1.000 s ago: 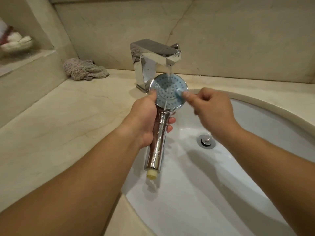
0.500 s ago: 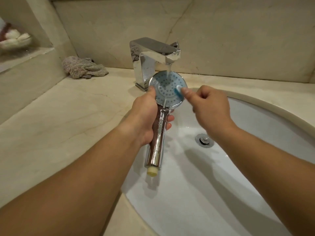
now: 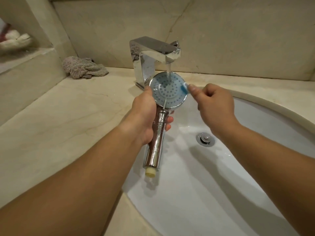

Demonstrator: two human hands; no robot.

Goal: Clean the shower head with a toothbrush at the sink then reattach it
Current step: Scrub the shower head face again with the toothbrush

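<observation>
My left hand (image 3: 144, 116) grips the chrome handle of the shower head (image 3: 167, 90) and holds it over the white sink (image 3: 221, 184), its round blue-grey face turned up toward me. Water from the chrome tap (image 3: 153, 53) runs onto the middle of that face. My right hand (image 3: 214, 106) pinches a blue toothbrush (image 3: 184, 87), whose head rests at the right rim of the face; most of its handle is hidden in my fingers. The handle's cream-coloured end fitting (image 3: 150, 172) points down toward me.
A crumpled grey cloth (image 3: 83, 67) lies on the beige stone counter (image 3: 59, 125) left of the tap. The chrome drain (image 3: 205, 139) sits in the basin under my right wrist. A raised ledge at far left carries a white cloth (image 3: 13, 41).
The toothbrush head has shifted from inside the right part of the face out to its right rim. The shower head stays under the running water.
</observation>
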